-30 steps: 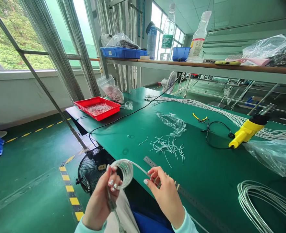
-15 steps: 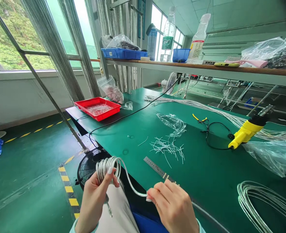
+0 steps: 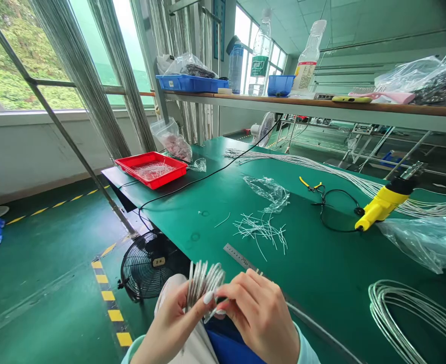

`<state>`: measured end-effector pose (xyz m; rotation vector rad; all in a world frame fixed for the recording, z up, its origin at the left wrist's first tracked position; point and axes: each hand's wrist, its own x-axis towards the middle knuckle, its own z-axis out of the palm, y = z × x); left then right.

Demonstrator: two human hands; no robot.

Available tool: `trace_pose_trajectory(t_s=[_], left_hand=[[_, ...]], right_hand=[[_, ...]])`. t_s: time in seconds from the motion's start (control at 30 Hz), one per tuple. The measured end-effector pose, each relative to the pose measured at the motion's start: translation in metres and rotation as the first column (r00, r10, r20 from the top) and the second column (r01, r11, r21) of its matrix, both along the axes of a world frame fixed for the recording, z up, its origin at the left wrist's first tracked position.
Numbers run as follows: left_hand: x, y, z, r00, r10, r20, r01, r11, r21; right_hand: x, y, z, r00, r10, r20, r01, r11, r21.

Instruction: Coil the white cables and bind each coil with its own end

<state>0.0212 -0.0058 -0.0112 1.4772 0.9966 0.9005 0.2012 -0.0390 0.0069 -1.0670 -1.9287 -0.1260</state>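
**At the near edge of a green worktop, two hands pinch a small coil of wire**

At six o'clock, low and close to the body, a person's left hand [image 3: 169, 326] and right hand [image 3: 262, 316] meet around a coil of wire [image 3: 203, 282]. The coil is pale, glossy and thin, wound into many narrow loops that stand on edge and fan slightly at the top. The left fingers [image 3: 206, 298] are closed on it from below, and the right fingers [image 3: 241, 289] are curled over and pinched shut on its lower side. Gripped from both sides like this, the springy loops are probably being stopped from spreading apart.

The worktop [image 3: 321, 263] is covered in a smooth, matt green mat. At one o'clock from the hands a flat steel ruler [image 3: 238, 256] lies near the edge. Beyond it, at twelve o'clock, is a scatter of short cut wire pieces [image 3: 260, 230] and a crumpled clear plastic bag [image 3: 270, 189]. At two o'clock a yellow heat gun [image 3: 384, 205] rests on its side. At three o'clock lies a larger wire coil [image 3: 408, 313], loose and flat. At eleven o'clock, far off, a shallow red tray [image 3: 150, 169] holds more fine strands. A black wire-caged fan [image 3: 147, 265] stands on the floor at ten o'clock.
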Motion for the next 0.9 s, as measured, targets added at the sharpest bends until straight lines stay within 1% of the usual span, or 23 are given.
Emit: trace_pose_trajectory(t_s=[0.07,0.1,0.17,0.27,0.33,0.4,0.5,0.53,0.57,0.6,0.67,0.7,0.73,0.77,0.83,0.87,0.9], left_hand=[[0.003,-0.003,0.001,0.989,-0.096,0.110,0.110,0.986,-0.124],[0.005,-0.004,0.002,0.981,-0.117,0.157,0.144,0.974,-0.173],[0.008,-0.006,0.002,0.968,-0.106,0.230,0.160,0.960,-0.232],[0.012,-0.009,0.001,0.955,-0.059,0.291,0.147,0.946,-0.289],[0.013,-0.009,-0.001,0.942,-0.064,0.329,0.179,0.926,-0.332],[0.014,-0.009,-0.005,0.918,-0.101,0.383,0.245,0.905,-0.347],[0.013,-0.009,-0.015,0.869,-0.198,0.453,0.377,0.858,-0.349],[0.013,-0.009,-0.018,0.855,-0.208,0.476,0.403,0.844,-0.354],[0.014,-0.009,-0.019,0.845,-0.186,0.502,0.402,0.840,-0.365],[0.013,-0.009,-0.020,0.835,-0.125,0.536,0.369,0.849,-0.377],[0.012,-0.005,-0.017,0.795,0.094,0.599,0.219,0.876,-0.429],[0.010,-0.002,-0.013,0.752,0.218,0.622,0.133,0.874,-0.468],[0.007,0.002,-0.008,0.695,0.332,0.638,0.056,0.860,-0.508],[0.003,0.007,-0.003,0.632,0.418,0.653,0.003,0.841,-0.541],[-0.005,0.016,0.005,0.512,0.527,0.678,-0.073,0.814,-0.577],[-0.010,0.020,0.007,0.470,0.560,0.683,-0.105,0.803,-0.586],[-0.013,0.023,0.008,0.448,0.583,0.678,-0.138,0.794,-0.592]], right_hand=[[0.001,0.002,0.001,0.999,0.011,-0.047,-0.011,1.000,-0.007],[0.002,0.003,0.001,0.998,0.006,-0.068,-0.007,1.000,-0.011],[0.003,0.005,0.000,0.995,-0.007,-0.096,0.005,1.000,-0.024],[0.003,0.007,-0.004,0.987,-0.021,-0.157,0.014,0.999,-0.050],[0.002,0.009,-0.006,0.979,-0.025,-0.203,0.011,0.998,-0.068],[0.000,0.010,-0.007,0.971,-0.037,-0.235,0.019,0.997,-0.078],[-0.004,0.011,-0.007,0.957,-0.044,-0.288,0.018,0.996,-0.092],[-0.005,0.012,-0.008,0.951,-0.043,-0.307,0.013,0.995,-0.101],[-0.006,0.012,-0.009,0.948,-0.045,-0.317,0.009,0.994,-0.113],[-0.005,0.012,-0.011,0.948,-0.053,-0.313,0.011,0.991,-0.134],[-0.001,0.012,-0.019,0.956,-0.105,-0.275,0.044,0.974,-0.222],[0.002,0.011,-0.024,0.958,-0.151,-0.244,0.075,0.953,-0.293],[0.006,0.010,-0.030,0.955,-0.204,-0.214,0.114,0.922,-0.369],[0.011,0.009,-0.036,0.948,-0.258,-0.186,0.152,0.881,-0.447],[0.021,0.007,-0.048,0.931,-0.333,-0.149,0.200,0.806,-0.557],[0.026,0.006,-0.053,0.926,-0.351,-0.140,0.213,0.790,-0.575],[0.030,0.005,-0.057,0.923,-0.361,-0.137,0.225,0.790,-0.570]])
